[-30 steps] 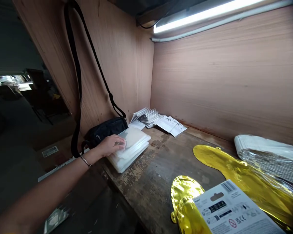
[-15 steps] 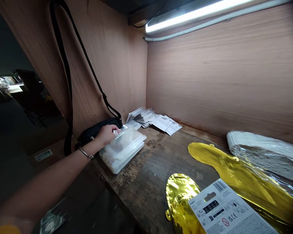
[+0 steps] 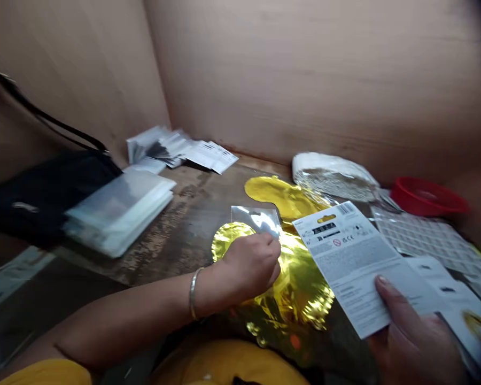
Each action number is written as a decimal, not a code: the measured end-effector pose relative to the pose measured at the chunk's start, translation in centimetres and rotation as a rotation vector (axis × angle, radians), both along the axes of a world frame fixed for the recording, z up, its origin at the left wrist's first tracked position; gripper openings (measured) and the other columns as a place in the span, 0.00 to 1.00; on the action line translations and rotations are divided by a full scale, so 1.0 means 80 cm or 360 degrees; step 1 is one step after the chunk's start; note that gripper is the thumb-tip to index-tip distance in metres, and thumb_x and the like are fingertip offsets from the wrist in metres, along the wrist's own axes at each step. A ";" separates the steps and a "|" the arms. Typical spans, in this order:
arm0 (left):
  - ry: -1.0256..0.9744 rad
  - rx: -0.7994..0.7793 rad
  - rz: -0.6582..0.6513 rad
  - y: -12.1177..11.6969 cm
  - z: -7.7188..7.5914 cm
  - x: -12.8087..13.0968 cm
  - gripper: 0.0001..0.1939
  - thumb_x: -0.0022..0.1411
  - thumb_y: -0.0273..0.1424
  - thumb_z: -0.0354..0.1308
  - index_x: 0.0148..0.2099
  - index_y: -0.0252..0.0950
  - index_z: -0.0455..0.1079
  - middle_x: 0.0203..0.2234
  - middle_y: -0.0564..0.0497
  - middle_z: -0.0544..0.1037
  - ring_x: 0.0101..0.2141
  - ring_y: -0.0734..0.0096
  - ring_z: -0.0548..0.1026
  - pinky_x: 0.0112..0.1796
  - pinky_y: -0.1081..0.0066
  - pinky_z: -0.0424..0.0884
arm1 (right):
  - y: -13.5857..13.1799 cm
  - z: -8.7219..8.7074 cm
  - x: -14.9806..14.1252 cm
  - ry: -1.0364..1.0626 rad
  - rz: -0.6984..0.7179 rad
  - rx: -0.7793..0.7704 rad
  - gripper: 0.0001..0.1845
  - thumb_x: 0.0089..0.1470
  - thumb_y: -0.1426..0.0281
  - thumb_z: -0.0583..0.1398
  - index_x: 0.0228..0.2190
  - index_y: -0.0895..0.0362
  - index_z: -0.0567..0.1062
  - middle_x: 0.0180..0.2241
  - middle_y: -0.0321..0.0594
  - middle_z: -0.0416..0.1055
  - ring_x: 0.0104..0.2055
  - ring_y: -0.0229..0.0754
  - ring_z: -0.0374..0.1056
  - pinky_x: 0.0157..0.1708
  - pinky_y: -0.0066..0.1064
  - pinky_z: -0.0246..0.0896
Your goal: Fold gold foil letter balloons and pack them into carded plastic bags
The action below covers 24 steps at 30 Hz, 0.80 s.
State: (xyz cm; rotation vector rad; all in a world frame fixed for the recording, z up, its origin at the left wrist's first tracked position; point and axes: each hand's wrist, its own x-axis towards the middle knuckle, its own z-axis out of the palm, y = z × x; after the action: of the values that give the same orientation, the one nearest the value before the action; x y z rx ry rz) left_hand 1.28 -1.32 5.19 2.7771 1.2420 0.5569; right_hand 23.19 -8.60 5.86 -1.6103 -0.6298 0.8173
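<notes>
My left hand (image 3: 250, 267), with a bangle at the wrist, is closed on a clear plastic bag (image 3: 246, 214) that has a hang hole at its top. Beneath it lies a shiny gold foil balloon (image 3: 272, 190), flat on the table and partly covered by the hand and bag. My right hand (image 3: 417, 337) grips a white printed packaging card (image 3: 344, 262) by its lower part, thumb on the printed face. The card has a hang slot and a barcode at its top end. More white cards (image 3: 444, 286) lie beside my right hand.
A stack of clear bags (image 3: 120, 208) sits at the left edge of the wooden table (image 3: 200, 187), against a black bag (image 3: 44, 187). Fanned printed cards (image 3: 208, 155) lie in the back corner. Plastic-wrapped white material (image 3: 332, 176), a red ring-shaped item (image 3: 428, 196) and a gridded sheet (image 3: 428, 230) are at right.
My left hand has moved right from the stack, bringing a clear bag over the gold foil. My right hand has come into view holding the card. The view has turned right and down.
</notes>
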 end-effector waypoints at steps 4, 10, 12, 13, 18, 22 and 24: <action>-0.0061 -0.0409 -0.0114 0.014 -0.050 0.030 0.11 0.64 0.38 0.55 0.34 0.35 0.69 0.29 0.49 0.73 0.30 0.66 0.71 0.30 0.69 0.66 | -0.025 0.012 0.026 0.0025 -0.0520 -0.0178 0.33 0.43 0.61 0.69 0.52 0.49 0.72 0.55 0.40 0.70 0.51 0.52 0.71 0.30 0.31 0.76; -0.0230 -0.0598 -0.0349 0.020 -0.059 0.000 0.14 0.54 0.36 0.66 0.42 0.37 0.72 0.39 0.48 0.74 0.41 0.62 0.71 0.41 0.68 0.68 | -0.093 -0.025 0.062 0.0493 -0.0238 -0.0768 0.39 0.32 0.54 0.72 0.47 0.56 0.75 0.37 0.49 0.79 0.35 0.59 0.76 0.22 0.37 0.73; -0.0232 -0.0555 -0.0355 0.016 -0.062 0.001 0.11 0.57 0.36 0.64 0.41 0.36 0.73 0.37 0.47 0.74 0.41 0.62 0.71 0.42 0.67 0.68 | -0.106 -0.038 0.057 0.0666 0.0023 -0.0883 0.38 0.33 0.53 0.72 0.46 0.58 0.75 0.35 0.52 0.79 0.34 0.61 0.76 0.25 0.42 0.74; -0.0230 -0.0531 -0.0348 0.014 -0.063 0.003 0.09 0.59 0.35 0.62 0.40 0.36 0.74 0.36 0.47 0.75 0.40 0.63 0.71 0.42 0.67 0.68 | -0.108 -0.043 0.051 0.0702 0.0133 -0.0868 0.36 0.36 0.53 0.71 0.45 0.59 0.76 0.36 0.52 0.79 0.35 0.61 0.76 0.28 0.44 0.74; -0.0149 -0.0330 -0.0363 0.008 -0.065 0.013 0.09 0.66 0.29 0.52 0.36 0.35 0.73 0.31 0.47 0.75 0.36 0.65 0.72 0.40 0.67 0.67 | -0.096 -0.050 0.031 0.0702 0.0303 -0.0706 0.26 0.39 0.57 0.71 0.38 0.61 0.79 0.36 0.52 0.79 0.36 0.60 0.76 0.36 0.45 0.74; -0.0005 -0.0212 -0.0340 0.007 -0.066 0.015 0.13 0.67 0.27 0.49 0.30 0.35 0.69 0.26 0.49 0.72 0.31 0.67 0.70 0.36 0.68 0.67 | -0.093 -0.044 0.029 0.0759 0.0252 -0.0646 0.24 0.41 0.59 0.71 0.39 0.60 0.79 0.35 0.50 0.80 0.37 0.57 0.76 0.37 0.44 0.73; 0.0059 -0.0170 -0.0312 0.007 -0.068 0.016 0.13 0.67 0.27 0.50 0.29 0.35 0.67 0.26 0.49 0.71 0.28 0.68 0.69 0.32 0.69 0.66 | -0.095 -0.040 0.025 0.0846 0.0300 -0.0682 0.25 0.41 0.59 0.71 0.40 0.60 0.79 0.35 0.51 0.79 0.37 0.58 0.76 0.37 0.44 0.73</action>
State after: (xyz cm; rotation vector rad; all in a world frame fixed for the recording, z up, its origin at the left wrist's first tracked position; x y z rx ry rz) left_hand 2.53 -0.77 -0.23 2.7875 0.9590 0.4134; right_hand 25.22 -16.16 2.66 -1.6198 -0.2307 1.5346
